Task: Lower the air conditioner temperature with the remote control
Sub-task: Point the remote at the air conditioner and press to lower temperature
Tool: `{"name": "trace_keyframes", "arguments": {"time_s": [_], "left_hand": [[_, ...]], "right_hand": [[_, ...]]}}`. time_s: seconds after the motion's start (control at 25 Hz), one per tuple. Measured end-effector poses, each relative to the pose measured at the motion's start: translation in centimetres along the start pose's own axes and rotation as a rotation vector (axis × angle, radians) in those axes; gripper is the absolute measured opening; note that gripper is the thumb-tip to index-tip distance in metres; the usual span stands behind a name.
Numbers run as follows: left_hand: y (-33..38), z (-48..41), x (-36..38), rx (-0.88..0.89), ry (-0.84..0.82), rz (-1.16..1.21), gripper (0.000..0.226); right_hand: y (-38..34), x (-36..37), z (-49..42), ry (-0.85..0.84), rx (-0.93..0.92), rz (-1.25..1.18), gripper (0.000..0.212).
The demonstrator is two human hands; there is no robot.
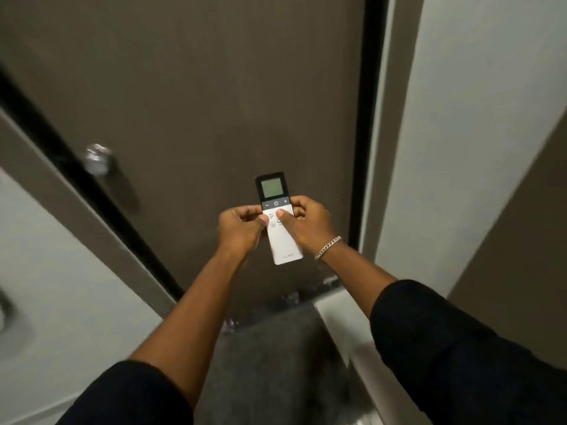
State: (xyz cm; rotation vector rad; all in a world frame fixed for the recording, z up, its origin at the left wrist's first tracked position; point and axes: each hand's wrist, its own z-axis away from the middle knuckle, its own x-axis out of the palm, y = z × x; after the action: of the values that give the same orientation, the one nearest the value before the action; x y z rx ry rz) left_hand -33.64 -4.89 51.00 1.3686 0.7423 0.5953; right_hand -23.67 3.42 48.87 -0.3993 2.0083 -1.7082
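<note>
A slim white remote control with a black top and a small grey screen is held upright in front of me, at the middle of the view. My left hand grips its left edge, thumb near the round buttons. My right hand grips its right side, and its thumb rests on the white button area just below the dark strip with minus, power and plus. A silver chain bracelet circles my right wrist. No air conditioner is in view.
A dark brown door fills the background, with a metal handle at its left. A pale wall stands at the right. Grey carpet and a white ledge lie below.
</note>
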Motion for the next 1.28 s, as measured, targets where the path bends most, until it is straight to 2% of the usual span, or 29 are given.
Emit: {"name": "trace_keyframes", "arguments": {"time_s": [0.32, 0.52, 0.72, 0.8, 1.12, 1.28], "left_hand": [[21.3, 1.6, -12.5, 0.416, 0.084, 0.081, 0.013], [29.6, 4.6, -16.2, 0.588, 0.150, 0.010, 0.016], [34.4, 7.3, -17.8, 0.734, 0.159, -0.076, 0.025], [35.3, 7.9, -17.8, 0.762, 0.151, -0.073, 0.024], [36.0, 8.3, -17.1, 0.770, 0.130, -0.064, 0.030], [36.3, 8.1, -16.8, 0.778, 0.133, -0.064, 0.026]], "right_hand": [[-24.8, 4.4, -1.6, -0.068, -0.494, -0.036, 0.026], [-33.7, 4.3, -0.5, -0.088, -0.672, -0.074, 0.025], [-38.5, 3.9, 0.6, -0.086, -0.798, -0.155, 0.017], [-39.4, 3.6, 1.0, -0.071, -0.847, -0.173, 0.021], [-39.5, 2.0, 1.1, -0.089, -0.889, -0.144, 0.021], [-39.7, 1.6, 0.9, -0.057, -0.893, -0.127, 0.041]]}}
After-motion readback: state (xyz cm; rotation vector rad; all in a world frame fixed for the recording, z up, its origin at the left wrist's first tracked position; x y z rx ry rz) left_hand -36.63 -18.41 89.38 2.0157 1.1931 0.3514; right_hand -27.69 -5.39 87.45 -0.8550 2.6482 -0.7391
